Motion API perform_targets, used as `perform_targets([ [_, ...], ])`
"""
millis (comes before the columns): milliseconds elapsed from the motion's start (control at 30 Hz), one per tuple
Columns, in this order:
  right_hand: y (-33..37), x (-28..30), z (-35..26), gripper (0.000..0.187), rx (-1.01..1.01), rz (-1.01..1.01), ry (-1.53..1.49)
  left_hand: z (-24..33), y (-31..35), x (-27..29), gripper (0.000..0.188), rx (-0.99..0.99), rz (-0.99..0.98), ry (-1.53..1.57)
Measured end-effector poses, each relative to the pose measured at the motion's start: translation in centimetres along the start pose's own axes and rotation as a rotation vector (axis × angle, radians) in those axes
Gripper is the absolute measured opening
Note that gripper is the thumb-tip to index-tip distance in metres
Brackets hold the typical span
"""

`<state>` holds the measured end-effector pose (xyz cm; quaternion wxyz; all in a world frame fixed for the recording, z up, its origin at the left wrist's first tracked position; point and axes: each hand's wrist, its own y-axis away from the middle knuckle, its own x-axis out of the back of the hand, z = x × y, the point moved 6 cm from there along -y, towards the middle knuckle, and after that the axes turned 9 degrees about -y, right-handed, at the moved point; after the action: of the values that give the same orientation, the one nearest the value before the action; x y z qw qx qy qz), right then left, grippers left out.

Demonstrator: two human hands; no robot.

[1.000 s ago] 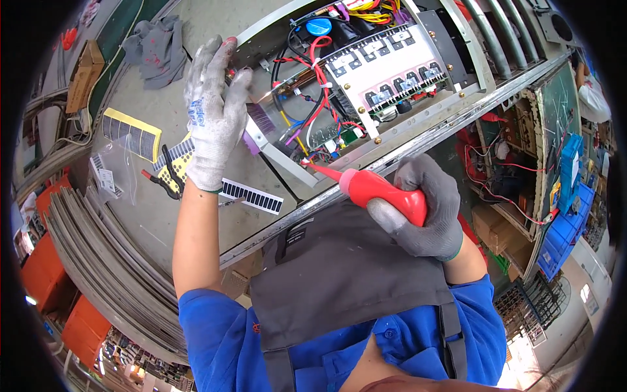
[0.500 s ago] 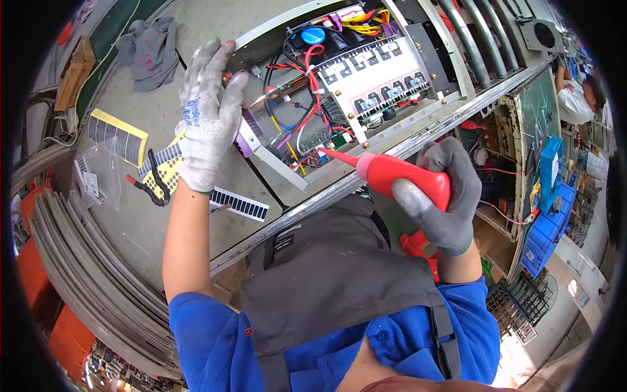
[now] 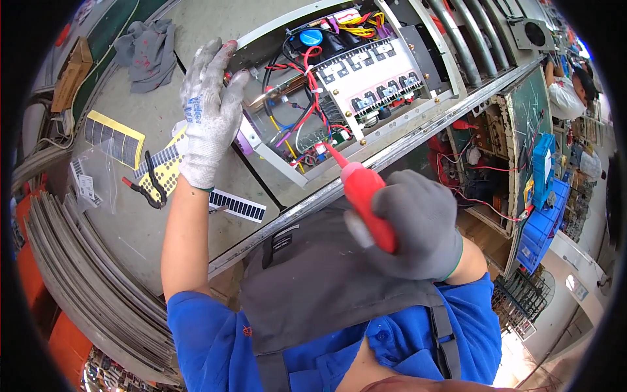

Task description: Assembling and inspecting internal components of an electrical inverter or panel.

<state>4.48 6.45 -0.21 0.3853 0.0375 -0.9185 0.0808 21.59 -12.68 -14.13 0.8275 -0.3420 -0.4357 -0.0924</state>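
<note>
My right hand (image 3: 418,225), in a grey glove, is closed round a red squeeze bottle (image 3: 367,193) with a long pointed nozzle. The nozzle tip is at a small white connector and circuit board (image 3: 320,150) at the near end of an open metal chassis (image 3: 274,163); whether they touch I cannot tell. My left hand (image 3: 212,114), in a dirty white glove, is stretched out along the chassis's left end, fingers extended and holding nothing. Inside the chassis are red, black and yellow wires, a blue round cap (image 3: 311,37) and a white plate with black components (image 3: 366,75).
Left on the bench lie red-handled pliers (image 3: 153,183), sticker sheets (image 3: 114,140), a clear plastic bag (image 3: 98,173) and a stained grey cloth (image 3: 145,55). Metal tubes (image 3: 460,39) lie beyond the chassis. Right are blue bins (image 3: 545,222) and another person (image 3: 568,95).
My right hand has turned the red bottle to a steeper angle, swinging its body down and left, with the nozzle still near the connector. My left hand stays in place.
</note>
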Motion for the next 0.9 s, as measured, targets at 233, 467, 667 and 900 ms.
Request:
perform_targets([
  [233,-2.1,1.1,1.9,0.033,-0.203,-0.146,-0.363,-0.4,0.5,0.5,0.045,0.042,-0.006,-0.023],
  [467,4.1,4.9,8.6,0.038,-0.453,0.451,-0.568,0.0,0.1,0.9,0.044,0.075,-0.027,0.012],
  [667,3.7,3.6,8.4,0.034,-0.378,0.420,-0.516,0.2,0.1,0.5,0.042,0.049,-0.015,0.021],
  [900,2.9,2.9,7.6,0.034,-0.331,0.350,-0.368,1.5,-0.1,1.2,0.046,0.054,-0.051,-0.086],
])
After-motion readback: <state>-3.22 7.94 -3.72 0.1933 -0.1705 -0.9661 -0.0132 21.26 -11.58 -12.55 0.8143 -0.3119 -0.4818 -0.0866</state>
